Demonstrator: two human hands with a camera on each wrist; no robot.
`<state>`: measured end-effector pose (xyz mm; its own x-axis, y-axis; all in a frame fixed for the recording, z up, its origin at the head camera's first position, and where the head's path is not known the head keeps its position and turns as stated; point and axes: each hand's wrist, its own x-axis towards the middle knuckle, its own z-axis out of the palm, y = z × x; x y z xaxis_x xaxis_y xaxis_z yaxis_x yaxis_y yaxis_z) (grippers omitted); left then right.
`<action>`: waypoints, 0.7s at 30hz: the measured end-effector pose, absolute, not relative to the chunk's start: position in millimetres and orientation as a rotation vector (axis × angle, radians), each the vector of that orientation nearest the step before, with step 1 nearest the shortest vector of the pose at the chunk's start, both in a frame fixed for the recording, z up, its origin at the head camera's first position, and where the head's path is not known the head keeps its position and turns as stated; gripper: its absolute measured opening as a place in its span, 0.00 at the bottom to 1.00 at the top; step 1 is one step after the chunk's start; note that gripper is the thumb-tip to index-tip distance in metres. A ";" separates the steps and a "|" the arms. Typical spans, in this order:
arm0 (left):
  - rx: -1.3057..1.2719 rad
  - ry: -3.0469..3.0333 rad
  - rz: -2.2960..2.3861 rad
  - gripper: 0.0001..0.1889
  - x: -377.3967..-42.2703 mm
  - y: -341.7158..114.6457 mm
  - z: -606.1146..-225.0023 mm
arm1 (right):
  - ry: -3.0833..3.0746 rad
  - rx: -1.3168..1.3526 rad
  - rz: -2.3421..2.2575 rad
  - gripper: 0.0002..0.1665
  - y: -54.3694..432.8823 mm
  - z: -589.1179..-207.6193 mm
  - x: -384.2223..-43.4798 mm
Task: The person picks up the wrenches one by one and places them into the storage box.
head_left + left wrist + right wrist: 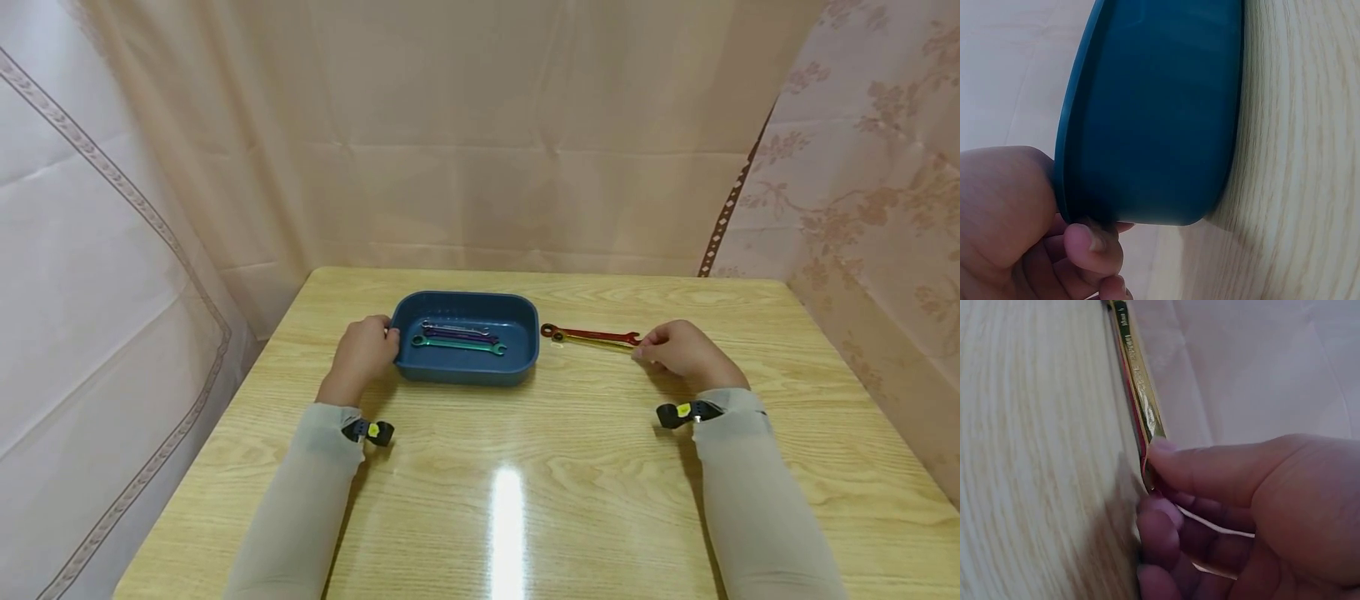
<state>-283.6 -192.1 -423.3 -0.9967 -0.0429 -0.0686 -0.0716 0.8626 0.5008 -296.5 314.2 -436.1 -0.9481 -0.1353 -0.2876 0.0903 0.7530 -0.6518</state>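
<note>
My left hand (365, 350) grips the left rim of a blue plastic bin (465, 373), its thumb and curled fingers at the edge in the left wrist view. Inside the bin lie a green wrench (459, 344), a purple wrench (472, 337) and a silver wrench (453, 328), side by side. To the right of the bin, my right hand (681, 350) pinches the near end of a gold wrench (1138, 375) between thumb and fingers, low over the table. A red wrench (600, 335) lies right behind the gold one, partly hidden by it in the right wrist view.
The wooden table (585, 467) carries the bin near its back edge. A beige curtain (480, 167) hangs behind it, with patterned cloth (885, 208) on the right and pale cloth (97, 292) on the left. Each wrist wears a small black camera (675, 415).
</note>
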 end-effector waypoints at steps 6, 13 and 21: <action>-0.078 3.001 0.802 0.25 -283.8 -191.7 -425.0 | 2.605 -0.112 -1.076 0.22 317.0 -435.6 -297.8; -0.066 3.027 0.785 0.23 -283.7 -192.0 -425.9 | 2.591 -0.085 -1.134 0.23 315.9 -434.7 -299.0; -0.077 3.009 0.792 0.24 -285.0 -192.7 -426.2 | 2.589 -0.122 -1.199 0.23 317.6 -433.5 -299.9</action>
